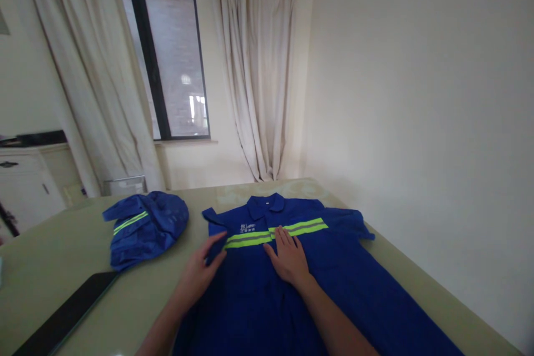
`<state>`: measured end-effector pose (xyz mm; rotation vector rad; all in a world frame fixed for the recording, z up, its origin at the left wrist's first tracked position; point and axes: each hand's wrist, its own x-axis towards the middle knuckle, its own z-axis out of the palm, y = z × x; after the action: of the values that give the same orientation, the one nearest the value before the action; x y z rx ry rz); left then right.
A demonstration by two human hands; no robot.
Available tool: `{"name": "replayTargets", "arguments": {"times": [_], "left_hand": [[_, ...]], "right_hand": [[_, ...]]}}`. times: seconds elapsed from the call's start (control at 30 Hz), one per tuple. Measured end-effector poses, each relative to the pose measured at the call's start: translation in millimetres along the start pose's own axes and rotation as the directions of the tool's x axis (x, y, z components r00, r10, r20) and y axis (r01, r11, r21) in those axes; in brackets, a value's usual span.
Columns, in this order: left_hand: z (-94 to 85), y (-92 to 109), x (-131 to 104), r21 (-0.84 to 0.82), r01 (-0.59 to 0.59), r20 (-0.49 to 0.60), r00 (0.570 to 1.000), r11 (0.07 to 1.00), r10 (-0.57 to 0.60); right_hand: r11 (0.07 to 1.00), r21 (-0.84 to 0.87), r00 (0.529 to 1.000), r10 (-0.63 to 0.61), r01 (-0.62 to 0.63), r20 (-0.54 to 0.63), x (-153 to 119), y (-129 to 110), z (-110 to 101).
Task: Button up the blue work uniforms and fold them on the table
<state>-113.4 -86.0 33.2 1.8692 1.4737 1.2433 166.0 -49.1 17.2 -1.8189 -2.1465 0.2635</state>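
Resting flat on the cloth, the right hand (288,258) lies with fingers spread and palm down on the chest of a royal-blue work coverall with two lime-yellow reflective bands (292,295), its fingertips just touching the lower band. The left hand (200,272) sits at the near left edge of the same garment, fingers loosely together and curled over a fold of blue fabric by the short sleeve; whether it truly pinches the cloth or only presses it I cannot tell. The coverall lies face up along the pale beige desk (62,256), collar at the far end, its lower part running off the near edge of view. A likely slip: if the left hand drags the sleeve while the right presses too lightly, the smooth desk could let the whole garment slide and wrinkle. To the near left a flat black rectangular panel (67,314) lies on the desk. Farther left sits a second, bundled blue garment with a reflective stripe (146,228), apart from the coverall. No containers show. Beyond are cream curtains (258,78) and a dark-framed window (171,61).
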Motion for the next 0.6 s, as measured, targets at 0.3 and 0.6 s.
{"name": "replayTargets", "arguments": {"times": [0.3, 0.6], "left_hand": [[40.3, 2.7, -27.2, 0.624, -0.165, 0.297, 0.954, 0.764, -0.036], [-9.5, -41.6, 2.1, 0.658, -0.103, 0.246, 0.966, 0.746, -0.084]], "right_hand": [[0.952, 0.289, 0.888, 0.218, -0.102, -0.405, 21.9, 31.1, -4.6], [0.676, 0.594, 0.4, 0.737, -0.437, -0.545, 10.4, 153.6, -73.1]]}}
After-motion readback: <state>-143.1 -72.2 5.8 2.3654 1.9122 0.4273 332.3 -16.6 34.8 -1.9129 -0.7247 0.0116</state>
